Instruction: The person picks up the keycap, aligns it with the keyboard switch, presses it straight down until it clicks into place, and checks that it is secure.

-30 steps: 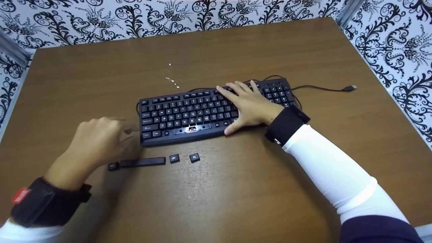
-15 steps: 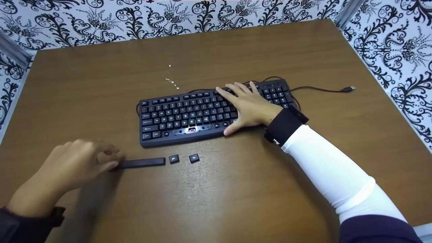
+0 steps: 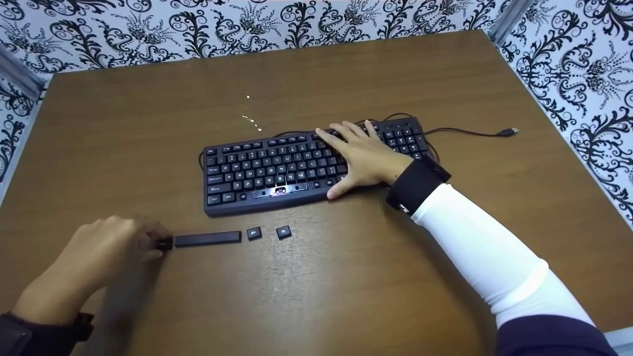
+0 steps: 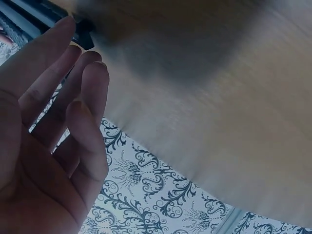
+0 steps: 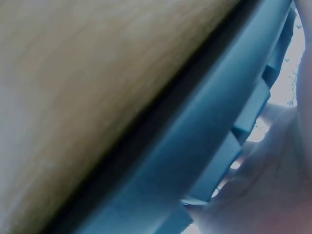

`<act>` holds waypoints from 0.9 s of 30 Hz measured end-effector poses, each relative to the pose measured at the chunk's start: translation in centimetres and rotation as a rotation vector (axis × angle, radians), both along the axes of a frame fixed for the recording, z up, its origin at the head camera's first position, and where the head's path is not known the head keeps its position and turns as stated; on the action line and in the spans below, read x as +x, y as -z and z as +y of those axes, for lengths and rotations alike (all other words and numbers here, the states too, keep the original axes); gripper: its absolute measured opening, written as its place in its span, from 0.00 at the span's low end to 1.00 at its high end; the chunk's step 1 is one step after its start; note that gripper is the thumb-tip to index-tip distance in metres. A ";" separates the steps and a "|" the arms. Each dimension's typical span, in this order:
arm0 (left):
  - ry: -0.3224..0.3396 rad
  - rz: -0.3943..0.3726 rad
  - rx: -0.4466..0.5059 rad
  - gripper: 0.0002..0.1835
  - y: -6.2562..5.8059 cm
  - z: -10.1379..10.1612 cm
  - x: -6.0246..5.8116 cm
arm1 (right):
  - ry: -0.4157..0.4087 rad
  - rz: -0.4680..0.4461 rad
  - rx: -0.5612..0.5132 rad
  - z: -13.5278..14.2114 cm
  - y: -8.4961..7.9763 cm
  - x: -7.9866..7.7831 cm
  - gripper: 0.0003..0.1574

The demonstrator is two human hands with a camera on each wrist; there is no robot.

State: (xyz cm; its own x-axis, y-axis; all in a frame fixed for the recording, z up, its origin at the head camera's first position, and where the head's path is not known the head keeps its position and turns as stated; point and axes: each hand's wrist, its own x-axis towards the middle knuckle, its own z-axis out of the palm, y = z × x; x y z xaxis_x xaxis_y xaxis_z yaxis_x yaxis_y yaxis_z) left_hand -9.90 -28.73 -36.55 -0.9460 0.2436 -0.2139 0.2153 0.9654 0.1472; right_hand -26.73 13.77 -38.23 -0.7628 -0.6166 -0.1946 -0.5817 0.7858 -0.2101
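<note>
A black keyboard (image 3: pixel 267 165) lies on the table. Its space bar slot is bare, showing a pale strip. My right hand (image 3: pixel 363 158) rests spread across its right half, thumb on the front edge. Below the keyboard lie a loose black space bar (image 3: pixel 207 239) and two small keycaps, one keycap (image 3: pixel 253 233) close to the bar and another keycap (image 3: pixel 284 232) farther right. At the bar's left end my left hand (image 3: pixel 106 252) has thumb and fingertips around a third small keycap (image 3: pixel 165 244), apparently pinching it; the fingers partly hide it. The left wrist view shows curled fingers (image 4: pixel 92 83).
The keyboard's cable (image 3: pixel 465 130) runs behind it and ends in a USB plug (image 3: pixel 508 132) on the right. Small white crumbs (image 3: pixel 250 120) lie behind the keyboard. A wall with black floral patterns (image 3: pixel 247 24) borders the wooden table (image 3: pixel 346 277).
My left hand has come down and left from beside the keyboard to the keycap at the space bar's left end. My right hand has stayed on the keyboard.
</note>
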 end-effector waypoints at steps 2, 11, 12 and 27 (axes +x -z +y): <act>-0.007 -0.006 -0.010 0.14 0.1 0.0 0.0 | 0.001 -0.004 -0.004 0.0 0.0 0.0 0.87; -0.008 0.031 0.013 0.11 0.5 0.4 0.1 | 0.003 -0.006 -0.001 0.1 0.0 0.0 0.87; -0.001 0.041 0.016 0.11 0.5 0.4 0.1 | 0.002 -0.008 -0.002 0.1 0.0 0.0 0.87; 0.030 0.142 0.045 0.10 -0.8 0.4 -1.1 | -0.005 -0.006 0.001 0.0 -0.1 0.0 0.87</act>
State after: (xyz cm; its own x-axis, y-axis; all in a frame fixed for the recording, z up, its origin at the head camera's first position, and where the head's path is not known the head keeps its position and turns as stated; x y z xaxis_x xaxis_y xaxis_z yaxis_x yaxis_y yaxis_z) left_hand -11.01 -28.32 -35.75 -0.9580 0.2790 -0.0668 0.2661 0.9512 0.1564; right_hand -26.73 13.79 -38.17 -0.7588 -0.6199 -0.2000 -0.5840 0.7834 -0.2126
